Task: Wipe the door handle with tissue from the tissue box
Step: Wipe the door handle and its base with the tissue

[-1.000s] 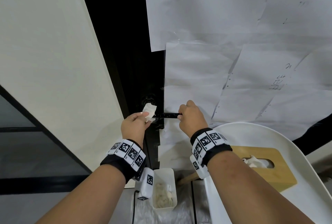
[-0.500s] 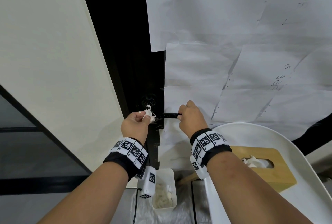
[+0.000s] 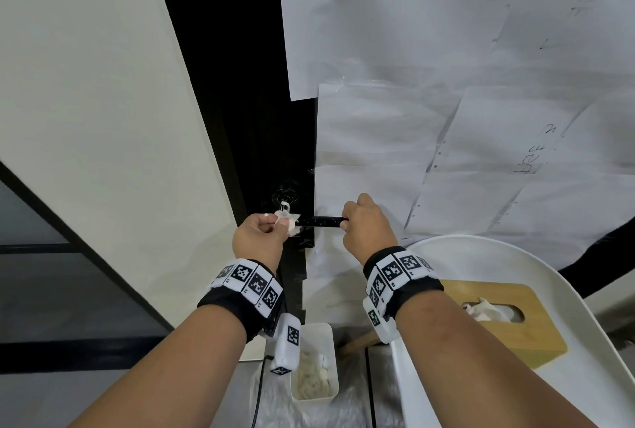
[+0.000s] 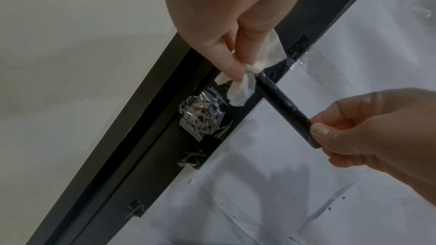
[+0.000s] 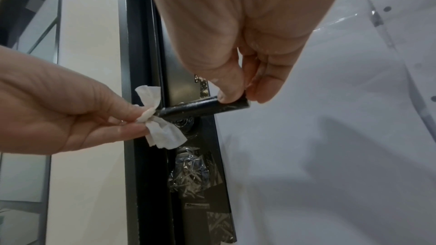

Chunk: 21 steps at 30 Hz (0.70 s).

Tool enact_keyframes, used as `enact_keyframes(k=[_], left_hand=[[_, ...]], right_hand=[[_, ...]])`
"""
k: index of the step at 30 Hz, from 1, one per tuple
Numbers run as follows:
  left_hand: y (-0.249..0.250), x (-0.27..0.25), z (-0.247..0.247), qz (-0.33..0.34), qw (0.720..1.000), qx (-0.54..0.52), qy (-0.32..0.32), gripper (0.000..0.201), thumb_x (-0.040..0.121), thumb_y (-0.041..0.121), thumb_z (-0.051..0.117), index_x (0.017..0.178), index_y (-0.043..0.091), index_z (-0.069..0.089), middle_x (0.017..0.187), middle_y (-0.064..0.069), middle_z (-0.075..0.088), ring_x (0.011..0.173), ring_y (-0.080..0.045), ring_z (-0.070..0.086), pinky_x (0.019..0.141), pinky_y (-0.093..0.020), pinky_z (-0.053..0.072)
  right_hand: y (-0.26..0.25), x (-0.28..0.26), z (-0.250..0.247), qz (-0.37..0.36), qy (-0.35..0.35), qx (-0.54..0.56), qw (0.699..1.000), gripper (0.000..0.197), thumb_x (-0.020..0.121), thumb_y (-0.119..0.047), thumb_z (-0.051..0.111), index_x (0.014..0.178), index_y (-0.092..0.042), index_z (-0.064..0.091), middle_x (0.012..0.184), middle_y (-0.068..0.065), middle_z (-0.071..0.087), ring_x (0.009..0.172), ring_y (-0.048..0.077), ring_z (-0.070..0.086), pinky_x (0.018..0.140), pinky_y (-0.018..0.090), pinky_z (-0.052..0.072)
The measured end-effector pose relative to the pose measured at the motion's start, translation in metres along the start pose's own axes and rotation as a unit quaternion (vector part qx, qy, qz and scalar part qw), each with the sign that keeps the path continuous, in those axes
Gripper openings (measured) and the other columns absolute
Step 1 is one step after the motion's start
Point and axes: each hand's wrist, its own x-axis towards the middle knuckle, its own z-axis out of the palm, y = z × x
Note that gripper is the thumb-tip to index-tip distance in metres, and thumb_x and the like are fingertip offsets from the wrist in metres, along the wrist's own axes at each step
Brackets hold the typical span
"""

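Observation:
A black lever door handle (image 3: 321,221) (image 4: 283,107) (image 5: 200,108) sticks out level from the dark door edge. My left hand (image 3: 261,237) (image 4: 238,62) (image 5: 132,120) pinches a crumpled white tissue (image 3: 290,221) (image 4: 243,85) (image 5: 162,133) against the handle's inner end, by the door plate. My right hand (image 3: 364,228) (image 4: 325,137) (image 5: 235,94) pinches the handle's free outer tip between thumb and fingers. The wooden tissue box (image 3: 498,321) sits low at the right with a tissue poking from its slot.
White paper sheets (image 3: 446,118) cover the door. The tissue box rests on a white chair seat (image 3: 584,359) close to my right forearm. A small white bin (image 3: 314,366) with used tissues stands on the floor below the handle. Taped plastic film (image 5: 188,174) wraps the lock under the handle.
My left hand has bunched the tissue tighter and slid it slightly along the handle's inner end. My right hand has kept its hold on the tip.

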Motion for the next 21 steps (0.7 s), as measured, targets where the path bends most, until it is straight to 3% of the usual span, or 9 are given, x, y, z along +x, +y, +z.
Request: enact_keyframes(k=[3,6,8,10,13,15,16,18,21], left_hand=[[0.004,0.002,0.000,-0.014,1.000,-0.016,0.011,0.007,0.086,0.010,0.067,0.085,0.015,0.063,0.078,0.000,0.067,0.069,-0.017,0.070,0.082,-0.041,0.058],[0.003,0.001,-0.002,-0.006,0.999,0.035,0.040,0.021,0.091,0.010,0.057,0.111,0.014,0.060,0.092,0.001,0.063,0.083,-0.017,0.061,0.079,-0.030,0.049],[0.003,-0.002,-0.004,0.006,0.998,0.053,0.042,0.023,0.094,0.014,0.052,0.116,0.015,0.058,0.103,-0.001,0.060,0.091,-0.019,0.058,0.077,-0.026,0.042],[0.004,-0.004,-0.004,0.029,0.998,0.049,0.034,0.021,0.094,0.016,0.049,0.112,0.014,0.060,0.111,-0.007,0.058,0.093,-0.019,0.061,0.075,-0.021,0.041],[0.012,-0.010,-0.002,0.065,0.996,0.063,0.025,0.017,0.092,0.013,0.053,0.105,0.013,0.064,0.115,0.000,0.047,0.084,-0.001,0.053,0.080,-0.015,0.037],[0.015,-0.012,-0.001,0.105,0.990,0.099,0.008,0.022,0.088,0.010,0.057,0.105,0.015,0.070,0.114,0.001,0.047,0.087,-0.005,0.052,0.076,-0.006,0.036],[0.017,-0.012,0.000,0.128,0.984,0.125,-0.003,0.024,0.088,0.009,0.058,0.105,0.016,0.072,0.112,0.000,0.049,0.090,-0.009,0.053,0.076,-0.005,0.038],[0.017,-0.011,0.001,0.171,0.968,0.184,-0.026,0.022,0.089,0.010,0.060,0.106,0.013,0.073,0.109,-0.003,0.052,0.089,-0.012,0.053,0.082,-0.014,0.042],[0.015,-0.008,0.002,0.216,0.947,0.233,-0.042,0.018,0.092,0.014,0.062,0.103,0.006,0.072,0.102,-0.002,0.052,0.084,-0.010,0.051,0.078,-0.015,0.038]], right_hand=[[0.000,0.001,0.000,-0.001,0.000,-0.001,1.000,0.008,0.088,-0.007,0.052,0.090,-0.002,0.058,0.097,0.011,0.046,0.075,0.023,0.043,0.065,0.033,0.045],[0.000,0.001,0.000,-0.003,0.001,-0.003,1.000,0.008,0.088,-0.006,0.052,0.090,-0.001,0.058,0.097,0.011,0.046,0.074,0.023,0.044,0.064,0.033,0.043],[0.000,0.000,0.000,-0.005,0.001,-0.005,1.000,0.007,0.088,-0.006,0.052,0.090,-0.002,0.058,0.097,0.011,0.046,0.074,0.023,0.044,0.064,0.033,0.043],[0.001,0.000,0.000,-0.006,0.001,-0.005,1.000,0.007,0.088,-0.005,0.052,0.089,-0.001,0.058,0.097,0.012,0.046,0.074,0.023,0.044,0.064,0.033,0.043],[0.001,0.001,0.001,-0.007,0.001,-0.003,1.000,0.006,0.087,-0.004,0.052,0.088,-0.001,0.058,0.097,0.012,0.046,0.074,0.024,0.043,0.064,0.033,0.043],[0.001,0.001,0.002,-0.005,0.004,-0.003,1.000,0.006,0.087,-0.004,0.052,0.088,-0.001,0.058,0.097,0.012,0.046,0.073,0.024,0.043,0.063,0.032,0.042],[0.001,0.001,0.002,-0.005,0.005,-0.003,1.000,0.006,0.087,-0.004,0.052,0.088,-0.001,0.058,0.096,0.012,0.046,0.073,0.024,0.043,0.063,0.032,0.042],[0.001,0.001,0.002,-0.004,0.006,-0.002,1.000,0.006,0.088,-0.005,0.053,0.087,-0.002,0.058,0.096,0.012,0.046,0.074,0.024,0.043,0.063,0.033,0.043],[0.001,0.000,0.002,-0.007,0.006,0.000,1.000,0.005,0.087,-0.005,0.053,0.087,-0.002,0.057,0.096,0.011,0.046,0.074,0.023,0.044,0.064,0.034,0.045]])
